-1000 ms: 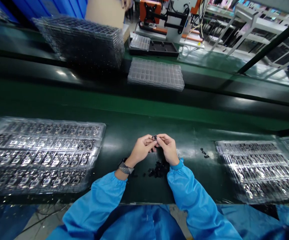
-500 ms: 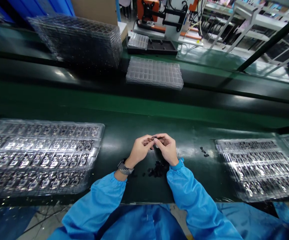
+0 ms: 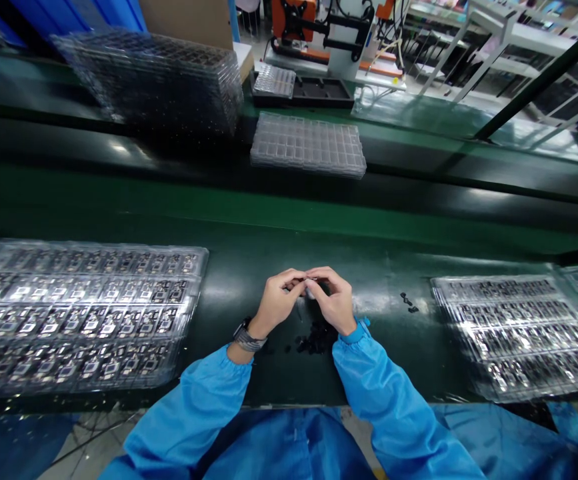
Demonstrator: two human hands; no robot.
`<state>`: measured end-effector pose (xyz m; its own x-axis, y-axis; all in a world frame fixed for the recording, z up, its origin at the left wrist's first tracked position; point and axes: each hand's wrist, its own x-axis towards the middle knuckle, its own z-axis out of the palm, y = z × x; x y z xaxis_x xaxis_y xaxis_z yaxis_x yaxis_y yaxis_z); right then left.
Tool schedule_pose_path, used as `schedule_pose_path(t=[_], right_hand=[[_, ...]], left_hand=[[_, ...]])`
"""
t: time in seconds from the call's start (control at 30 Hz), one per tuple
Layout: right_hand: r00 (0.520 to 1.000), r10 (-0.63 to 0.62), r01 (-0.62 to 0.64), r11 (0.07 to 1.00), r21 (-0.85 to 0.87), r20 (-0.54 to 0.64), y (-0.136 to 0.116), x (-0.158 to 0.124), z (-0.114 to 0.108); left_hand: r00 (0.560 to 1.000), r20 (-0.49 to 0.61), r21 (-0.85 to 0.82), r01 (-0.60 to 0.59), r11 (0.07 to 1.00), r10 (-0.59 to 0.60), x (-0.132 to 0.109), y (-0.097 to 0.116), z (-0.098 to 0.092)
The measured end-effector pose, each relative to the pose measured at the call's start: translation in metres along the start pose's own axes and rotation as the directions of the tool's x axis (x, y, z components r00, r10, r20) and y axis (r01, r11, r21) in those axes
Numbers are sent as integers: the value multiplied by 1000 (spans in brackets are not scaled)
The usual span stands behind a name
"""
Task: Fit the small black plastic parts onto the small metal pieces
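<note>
On the dark green bench (image 3: 249, 267), a clear plastic tray of shiny parts (image 3: 83, 313) and a matching right-hand tray (image 3: 519, 333) sit either side within easy reach, while the left hand (image 3: 279, 303) and right hand (image 3: 336, 300), just above a loose pile of black pieces (image 3: 313, 341), together pinch a tiny dark part (image 3: 311, 279) at their fingertips.

Left of surface (image 3: 249, 260): filled parts tray (image 3: 83, 313). Right: second filled tray (image 3: 519, 333). Far belt: clear compartment tray (image 3: 309, 143), tray stack (image 3: 159, 77). Orange fixture (image 3: 293, 13) behind.
</note>
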<state>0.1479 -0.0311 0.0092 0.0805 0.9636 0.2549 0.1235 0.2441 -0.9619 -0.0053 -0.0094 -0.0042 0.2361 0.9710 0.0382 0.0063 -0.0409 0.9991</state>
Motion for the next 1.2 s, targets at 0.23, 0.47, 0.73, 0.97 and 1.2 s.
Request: schedule_pose_path(t=[0.23, 0.47, 0.73, 0.97, 1.2], right_hand=[[1000, -26, 26, 1000, 16, -11, -4, 0, 0], [998, -62, 61, 997, -53, -18, -8, -2, 0], [985, -170, 167, 975, -147, -13, -12, -5, 0], [986, -165, 163, 973, -162, -2, -13, -6, 1], [993, -119, 117, 989, -88, -17, -6, -13, 0]], left_hand=[[1000, 2, -18, -21, 1000, 21, -1, 3, 0], [998, -11, 7, -55, 998, 55, -1, 7, -2], [998, -23, -12, -59, 998, 59, -1, 7, -5], [995, -23, -20, -99, 995, 98, -2, 12, -8], [995, -93, -38, -31, 999, 27, -1, 20, -12]])
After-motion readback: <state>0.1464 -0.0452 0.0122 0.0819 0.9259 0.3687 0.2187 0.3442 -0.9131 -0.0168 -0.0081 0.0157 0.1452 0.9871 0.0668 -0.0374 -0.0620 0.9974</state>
